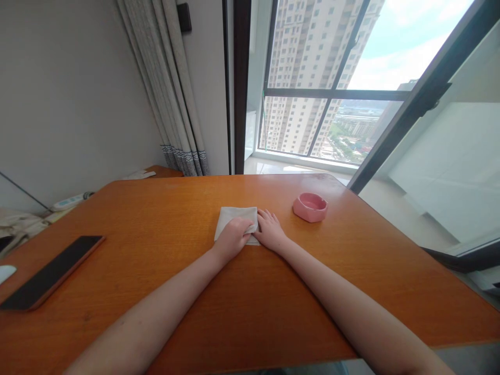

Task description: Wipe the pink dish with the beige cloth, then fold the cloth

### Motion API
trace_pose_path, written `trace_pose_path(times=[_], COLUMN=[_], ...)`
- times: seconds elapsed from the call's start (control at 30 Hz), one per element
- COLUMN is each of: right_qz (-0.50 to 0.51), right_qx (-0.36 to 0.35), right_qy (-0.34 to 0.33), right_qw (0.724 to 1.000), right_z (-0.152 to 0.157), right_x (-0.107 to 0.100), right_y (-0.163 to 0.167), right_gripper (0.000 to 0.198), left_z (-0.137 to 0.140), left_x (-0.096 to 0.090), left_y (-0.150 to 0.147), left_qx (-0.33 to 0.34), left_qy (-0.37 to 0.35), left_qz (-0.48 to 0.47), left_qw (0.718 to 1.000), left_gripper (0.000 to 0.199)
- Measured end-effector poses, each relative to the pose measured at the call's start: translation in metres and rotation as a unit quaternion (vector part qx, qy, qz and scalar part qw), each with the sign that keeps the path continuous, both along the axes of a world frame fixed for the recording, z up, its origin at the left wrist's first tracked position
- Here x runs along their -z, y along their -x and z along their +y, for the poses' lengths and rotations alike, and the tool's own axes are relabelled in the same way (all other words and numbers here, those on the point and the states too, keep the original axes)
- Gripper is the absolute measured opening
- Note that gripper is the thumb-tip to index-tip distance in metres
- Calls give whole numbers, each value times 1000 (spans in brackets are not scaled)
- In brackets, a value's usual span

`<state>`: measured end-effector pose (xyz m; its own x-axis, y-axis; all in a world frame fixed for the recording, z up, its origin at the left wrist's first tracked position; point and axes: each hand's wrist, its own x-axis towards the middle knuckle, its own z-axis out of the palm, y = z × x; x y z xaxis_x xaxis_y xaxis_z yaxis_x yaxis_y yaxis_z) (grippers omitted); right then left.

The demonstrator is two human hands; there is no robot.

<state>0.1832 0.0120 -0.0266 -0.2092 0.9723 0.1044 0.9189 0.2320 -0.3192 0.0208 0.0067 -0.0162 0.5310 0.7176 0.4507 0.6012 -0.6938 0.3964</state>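
Observation:
A pale grey-white cloth (pixel 230 216), folded into a rough rectangle, lies on the wooden table (pixel 164 208) in front of me. My left hand (pixel 233 235) rests on it, fingers curled and closed on the cloth near its right edge. My right hand (pixel 270 229) lies flat with fingers stretched out at the cloth's right side, its fingertips pointing away from me. Its thumb side touches or lies close to the cloth's edge; exactly how much is under it I cannot tell. To the right of that hand stands a pink angular ashtray (pixel 311 207).
On the left lies a long black-topped slab with a reddish edge (pixel 52 273), with a white rounded object (pixel 5 273) beside it. A white power strip (pixel 69 202) is past the table's left edge. A grey curtain (pixel 167 88) and a large window (pixel 312 78) are beyond the far edge.

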Motion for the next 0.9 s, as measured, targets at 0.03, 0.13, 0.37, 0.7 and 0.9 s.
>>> trace_pose_path(times=[0.03, 0.13, 0.37, 0.7, 0.9], right_qz=[4, 38, 228, 86, -56], right_qx=[-3, -11, 37, -146, -45], right_qy=[1, -8, -229, -180, -19], right_qw=[1000, 999, 946, 969, 997], right_z=[1, 3, 6, -29, -19], right_x=[1, 4, -3, -26, -7], right_y=[0, -3, -13, 24, 17], right_gripper=[57, 52, 37, 46, 60], left_z=[-2, -7, 19, 10, 12], left_x=[0, -4, -10, 20, 19], left_y=[-2, -1, 42, 11, 16], left_qx=[4, 23, -44, -161, -184], left_qy=[6, 24, -31, 63, 80], left_qz=[4, 3, -14, 219, 219], left_qw=[1000, 999, 998, 960, 955], left_gripper=[23, 28, 45, 62, 61])
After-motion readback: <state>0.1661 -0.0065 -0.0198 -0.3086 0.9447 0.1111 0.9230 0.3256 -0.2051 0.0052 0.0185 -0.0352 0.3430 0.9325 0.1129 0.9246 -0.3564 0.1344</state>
